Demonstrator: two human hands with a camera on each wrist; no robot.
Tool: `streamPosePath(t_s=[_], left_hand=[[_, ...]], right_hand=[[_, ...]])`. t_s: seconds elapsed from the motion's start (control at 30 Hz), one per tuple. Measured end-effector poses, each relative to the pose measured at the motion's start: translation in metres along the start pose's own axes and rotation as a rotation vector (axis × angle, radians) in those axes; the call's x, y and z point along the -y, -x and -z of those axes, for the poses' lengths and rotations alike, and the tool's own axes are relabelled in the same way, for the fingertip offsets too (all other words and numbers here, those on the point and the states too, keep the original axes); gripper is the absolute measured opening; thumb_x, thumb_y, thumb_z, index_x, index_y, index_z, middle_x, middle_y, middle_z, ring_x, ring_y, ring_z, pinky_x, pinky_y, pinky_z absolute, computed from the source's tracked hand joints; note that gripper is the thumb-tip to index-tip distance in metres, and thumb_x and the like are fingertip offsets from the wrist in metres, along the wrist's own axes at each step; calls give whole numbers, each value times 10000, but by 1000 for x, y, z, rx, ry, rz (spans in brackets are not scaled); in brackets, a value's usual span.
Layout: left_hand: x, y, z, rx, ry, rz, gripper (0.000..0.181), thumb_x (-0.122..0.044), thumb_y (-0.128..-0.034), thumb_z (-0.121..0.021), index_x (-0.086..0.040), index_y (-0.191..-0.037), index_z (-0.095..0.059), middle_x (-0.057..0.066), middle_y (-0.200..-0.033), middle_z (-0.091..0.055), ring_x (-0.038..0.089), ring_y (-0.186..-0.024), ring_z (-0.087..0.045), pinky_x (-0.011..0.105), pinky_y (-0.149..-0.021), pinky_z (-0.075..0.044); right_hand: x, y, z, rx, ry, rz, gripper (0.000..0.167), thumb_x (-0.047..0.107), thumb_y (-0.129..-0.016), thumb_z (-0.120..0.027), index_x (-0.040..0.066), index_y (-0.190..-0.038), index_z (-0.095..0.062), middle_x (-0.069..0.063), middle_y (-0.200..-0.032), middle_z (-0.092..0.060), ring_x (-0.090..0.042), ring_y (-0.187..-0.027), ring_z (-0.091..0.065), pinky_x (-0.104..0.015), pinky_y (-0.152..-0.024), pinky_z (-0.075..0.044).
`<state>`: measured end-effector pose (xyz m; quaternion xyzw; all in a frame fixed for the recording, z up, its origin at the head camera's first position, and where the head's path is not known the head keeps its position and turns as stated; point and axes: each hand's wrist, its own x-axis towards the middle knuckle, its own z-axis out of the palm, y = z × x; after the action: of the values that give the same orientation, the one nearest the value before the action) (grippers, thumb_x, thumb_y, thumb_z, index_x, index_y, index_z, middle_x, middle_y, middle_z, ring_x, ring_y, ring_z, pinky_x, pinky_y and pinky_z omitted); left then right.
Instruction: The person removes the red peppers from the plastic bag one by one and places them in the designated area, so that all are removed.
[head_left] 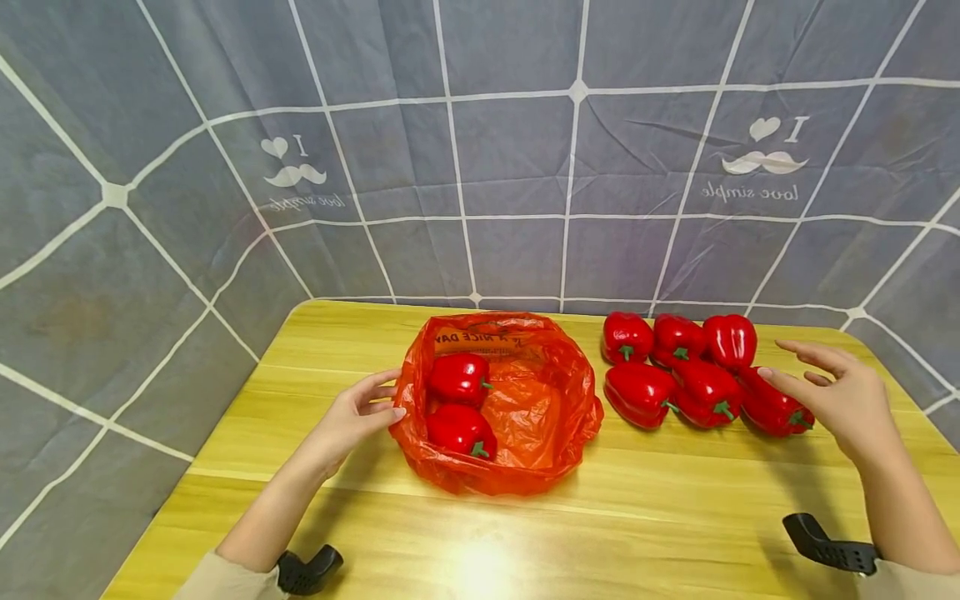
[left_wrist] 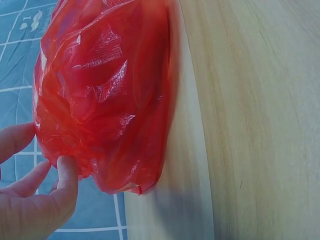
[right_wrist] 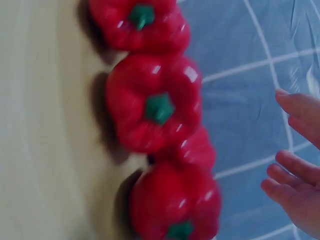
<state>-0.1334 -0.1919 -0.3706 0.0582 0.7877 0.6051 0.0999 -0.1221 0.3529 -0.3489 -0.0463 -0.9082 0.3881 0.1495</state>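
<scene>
A red plastic bag stands on the table with its mouth spread wide, two red bell peppers lying inside on its left. At the bag's left rim is my left hand; its thumb and fingertips touch the plastic, spread apart, as the left wrist view also shows. Several more red bell peppers with green stems lie in two rows to the right. My right hand hovers at the rightmost pepper, fingers parted and holding nothing. In the right wrist view its fingers are apart from the peppers.
The wooden table has rounded back corners. Behind it and along the left hangs a grey-blue cloth with white lines. Both wrists wear black straps.
</scene>
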Motion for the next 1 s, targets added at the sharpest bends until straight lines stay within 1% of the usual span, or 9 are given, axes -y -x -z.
streamPosePath(t_s=[0.07, 0.17, 0.23, 0.37, 0.5, 0.6, 0.73, 0.83, 1.0], left_hand=[[1, 0, 0, -4, 0, 0, 565, -31, -867, -600, 34, -1380, -374, 282, -1292, -450, 401, -1152, -489, 304, -877, -479], [1, 0, 1, -4, 0, -4, 567, -37, -867, -602, 34, -1381, -373, 283, -1294, -449, 406, -1156, -486, 319, -884, -477], [1, 0, 1, -4, -1, -9, 569, -47, -868, -606, 34, -1381, -373, 283, -1294, -449, 407, -1157, -485, 328, -889, -476], [0, 1, 1, -3, 2, -7, 567, -42, -867, -605, 32, -1380, -375, 281, -1294, -450, 399, -1150, -489, 310, -881, -477], [-1, 1, 0, 0, 11, -13, 566, -37, -866, -604, 37, -1379, -374, 278, -1291, -451, 371, -1129, -504, 268, -857, -478], [-1, 1, 1, 1, 11, -14, 568, -39, -867, -603, 38, -1380, -371, 279, -1293, -448, 369, -1128, -504, 267, -859, -477], [0, 1, 1, -6, 0, -6, 568, -39, -867, -603, 30, -1382, -373, 280, -1296, -449, 389, -1142, -495, 303, -880, -476], [1, 1, 2, -10, 0, -4, 566, -38, -867, -605, 29, -1380, -376, 280, -1291, -454, 391, -1141, -497, 310, -882, -476], [0, 1, 1, -11, 10, -7, 570, -40, -863, -612, 29, -1379, -379, 276, -1289, -458, 363, -1123, -510, 269, -865, -475]], right_hand=[[11, -4, -2, 35, -42, 17, 497, 270, -826, -713, 204, -1297, -570, 187, -1129, -467, -163, -1005, -559, -30, -662, -394], [27, -9, -7, 63, -96, 43, 474, 241, -825, -716, 186, -1277, -585, 223, -1087, -488, 79, -914, -487, -29, -683, -407], [36, -13, -10, 88, -131, 55, 463, 224, -829, -712, 181, -1273, -586, 238, -1082, -501, 131, -896, -475, -28, -698, -404], [53, -20, -18, 138, -180, 81, 459, 200, -832, -710, 193, -1274, -587, 224, -1070, -529, 82, -912, -499, -50, -715, -416], [73, -28, -27, 192, -168, 105, 473, 233, -833, -708, 191, -1286, -576, 182, -1066, -539, 25, -951, -500, -90, -712, -450], [88, -33, -35, 255, -155, 108, 507, 272, -842, -695, 167, -1315, -544, 42, -1167, -538, -142, -1073, -535, -114, -705, -467], [106, -40, -51, 333, -192, 145, 540, 272, -849, -687, 103, -1331, -513, -66, -1257, -527, -204, -1116, -523, -148, -730, -483], [118, -45, -63, 386, -228, 168, 547, 259, -844, -694, 78, -1328, -512, -70, -1269, -543, -147, -1097, -518, -181, -751, -495], [138, -52, -82, 472, -266, 190, 539, 220, -837, -702, 50, -1315, -520, -147, -1312, -512, -294, -1178, -477, -230, -790, -501]])
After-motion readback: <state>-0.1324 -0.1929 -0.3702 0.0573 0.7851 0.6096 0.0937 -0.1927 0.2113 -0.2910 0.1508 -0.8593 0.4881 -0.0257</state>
